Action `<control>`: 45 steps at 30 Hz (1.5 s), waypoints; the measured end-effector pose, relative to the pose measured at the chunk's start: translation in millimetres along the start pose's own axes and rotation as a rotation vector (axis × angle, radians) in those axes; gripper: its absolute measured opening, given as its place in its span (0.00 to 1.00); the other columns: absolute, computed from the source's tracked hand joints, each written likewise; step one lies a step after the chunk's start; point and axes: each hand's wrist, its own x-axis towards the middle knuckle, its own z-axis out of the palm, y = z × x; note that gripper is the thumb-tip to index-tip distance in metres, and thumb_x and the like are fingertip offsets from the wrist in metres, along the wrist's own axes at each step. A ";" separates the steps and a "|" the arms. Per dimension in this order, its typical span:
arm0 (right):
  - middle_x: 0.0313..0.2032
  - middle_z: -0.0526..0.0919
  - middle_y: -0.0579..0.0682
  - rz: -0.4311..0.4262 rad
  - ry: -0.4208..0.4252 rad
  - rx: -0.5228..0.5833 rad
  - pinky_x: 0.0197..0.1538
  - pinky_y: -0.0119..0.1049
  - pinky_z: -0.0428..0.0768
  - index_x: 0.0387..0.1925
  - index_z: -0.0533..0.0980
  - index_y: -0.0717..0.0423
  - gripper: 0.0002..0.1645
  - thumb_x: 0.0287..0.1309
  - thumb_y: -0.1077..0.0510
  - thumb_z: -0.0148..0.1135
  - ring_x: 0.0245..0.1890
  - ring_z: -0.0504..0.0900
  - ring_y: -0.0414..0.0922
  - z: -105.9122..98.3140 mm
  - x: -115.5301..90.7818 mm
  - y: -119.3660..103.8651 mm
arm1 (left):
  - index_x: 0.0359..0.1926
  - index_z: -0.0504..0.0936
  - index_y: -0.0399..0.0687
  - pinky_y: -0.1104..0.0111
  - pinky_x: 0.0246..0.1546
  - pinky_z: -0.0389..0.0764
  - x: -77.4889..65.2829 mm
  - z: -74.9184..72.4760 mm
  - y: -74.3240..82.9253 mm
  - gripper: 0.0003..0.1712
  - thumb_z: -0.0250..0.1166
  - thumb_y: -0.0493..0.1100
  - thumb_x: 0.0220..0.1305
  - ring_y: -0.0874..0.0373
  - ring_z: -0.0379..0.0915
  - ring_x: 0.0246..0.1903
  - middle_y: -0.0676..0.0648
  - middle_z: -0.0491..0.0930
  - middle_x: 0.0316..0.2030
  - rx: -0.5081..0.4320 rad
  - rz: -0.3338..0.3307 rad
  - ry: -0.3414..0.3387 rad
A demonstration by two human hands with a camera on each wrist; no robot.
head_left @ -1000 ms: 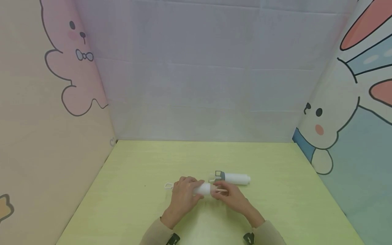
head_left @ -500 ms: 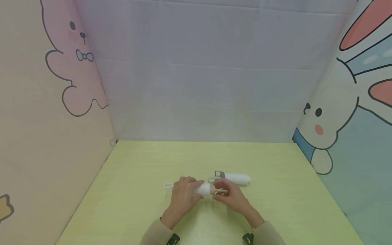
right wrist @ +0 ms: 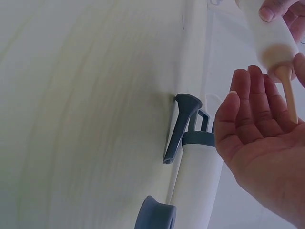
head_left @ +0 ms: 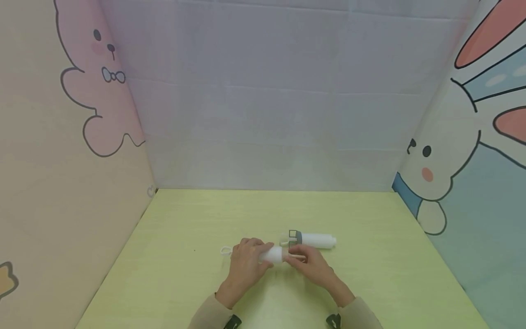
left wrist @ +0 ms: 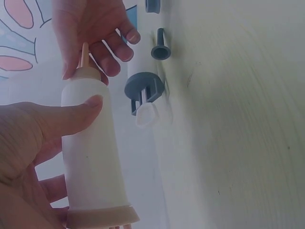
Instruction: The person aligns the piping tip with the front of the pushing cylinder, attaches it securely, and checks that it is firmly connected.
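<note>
- The left hand [head_left: 245,259] gripped a white tube [left wrist: 90,152] between thumb and curled fingers, sideways, at the table's [head_left: 181,283] near middle.
- The right hand's [head_left: 314,267] thumb and forefinger pinched its beige collar [left wrist: 86,73], right end; other fingers slightly spread.
- A grey-capped tube [head_left: 318,240] lay farther, rightward, beside a grey nozzle [right wrist: 183,126].

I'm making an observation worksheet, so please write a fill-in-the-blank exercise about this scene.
1. The right hand is at the beige nozzle cap, while the ____ hand grips the white tube.
2. Counting the held one, ____ white tubes are in view.
3. The other tube, with a gray-blue cap, lies on the ____.
Missing words: left; two; table.
</note>
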 end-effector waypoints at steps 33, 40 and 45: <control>0.45 0.80 0.62 -0.019 0.064 0.073 0.46 0.41 0.79 0.49 0.75 0.68 0.22 0.52 0.67 0.69 0.46 0.80 0.57 3.4 1.6 21.5 | 0.47 0.86 0.57 0.53 0.37 0.72 0.9 -0.3 5.0 0.26 0.78 0.49 0.40 0.50 0.72 0.41 0.52 0.80 0.39 0.006 -0.033 -0.050; 0.45 0.81 0.59 -0.029 0.072 0.080 0.46 0.38 0.79 0.49 0.76 0.64 0.21 0.52 0.63 0.70 0.46 0.81 0.54 4.9 4.6 37.9 | 0.46 0.86 0.56 0.53 0.37 0.72 1.6 -1.2 5.7 0.26 0.78 0.49 0.41 0.50 0.71 0.41 0.52 0.80 0.39 0.004 -0.032 -0.050; 0.46 0.81 0.58 -0.028 0.077 0.063 0.44 0.36 0.79 0.48 0.76 0.63 0.20 0.53 0.62 0.69 0.45 0.81 0.53 5.5 5.5 37.7 | 0.46 0.86 0.56 0.53 0.37 0.72 1.9 -2.1 5.6 0.26 0.79 0.49 0.41 0.50 0.71 0.40 0.52 0.81 0.39 0.012 -0.029 -0.047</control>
